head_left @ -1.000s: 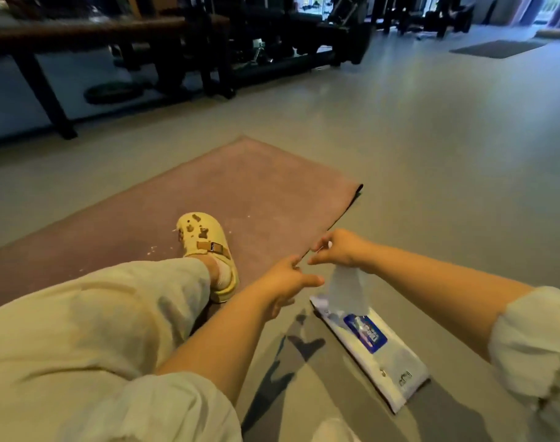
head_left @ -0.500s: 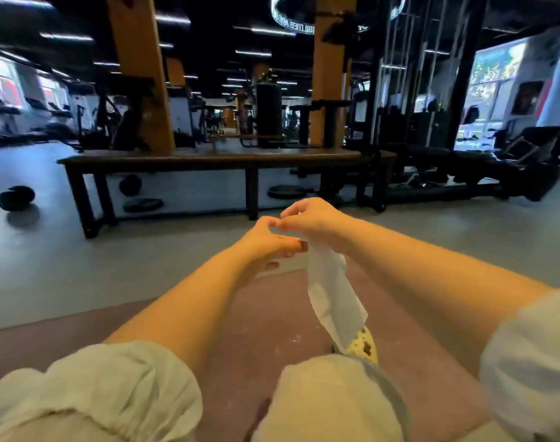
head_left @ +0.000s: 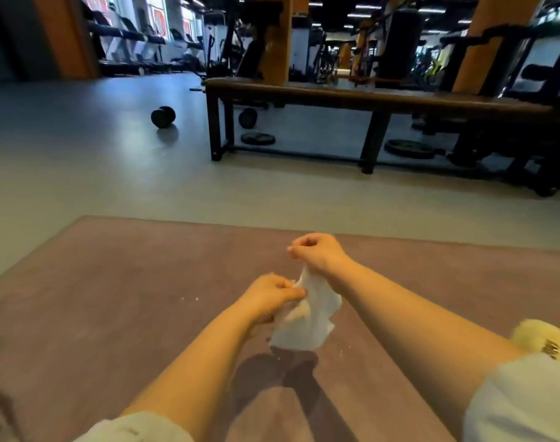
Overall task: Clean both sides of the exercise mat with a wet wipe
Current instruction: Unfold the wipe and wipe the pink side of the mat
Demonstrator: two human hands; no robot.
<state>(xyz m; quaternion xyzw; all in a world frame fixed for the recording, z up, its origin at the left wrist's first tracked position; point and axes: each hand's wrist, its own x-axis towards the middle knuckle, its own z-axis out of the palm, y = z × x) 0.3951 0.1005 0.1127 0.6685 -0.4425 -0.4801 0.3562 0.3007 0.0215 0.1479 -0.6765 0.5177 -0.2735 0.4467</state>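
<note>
Sleeves (head_left: 138, 429) of pale cloth sit pushed up at the near edge of the view, both forearms bare and reaching forward over the exercise mat (head_left: 113, 282). Left hand (head_left: 269, 296) is closed, its fingertips pressed together on the near edge of the wet wipe (head_left: 307, 320); right hand (head_left: 317, 255) is higher and slightly beyond it, curled into a loose fist that pinches the wipe's upper end. The wipe hangs between them, crumpled and only partly opened, its lower edge just above the mat and not visibly touching it. Judgement: the step in hand is unfolding the wipe, and wiping has not begun. To do it well, the two pinches should draw apart until the sheet is flat, after which it is best laid under a flat palm so that pressure is spread, with strokes overlapping from one end of the mat to the other. White specks (head_left: 189, 298) lie on the mat just left of the hands and a few more near the wipe's shadow; these call for a gathering stroke rather than scrubbing. A yellow shoe (head_left: 543, 341) rests on the mat at the right and will need moving for full coverage. The underside remains to be done. Containers: none is in view, and no wipe packet can be seen. Beyond the mat, bare floor (head_left: 113, 173), then a dumbbell (head_left: 163, 117), a long dark bench (head_left: 368, 97) with weight plates (head_left: 409, 149) beneath it, and treadmills (head_left: 128, 39) at the far left.
</note>
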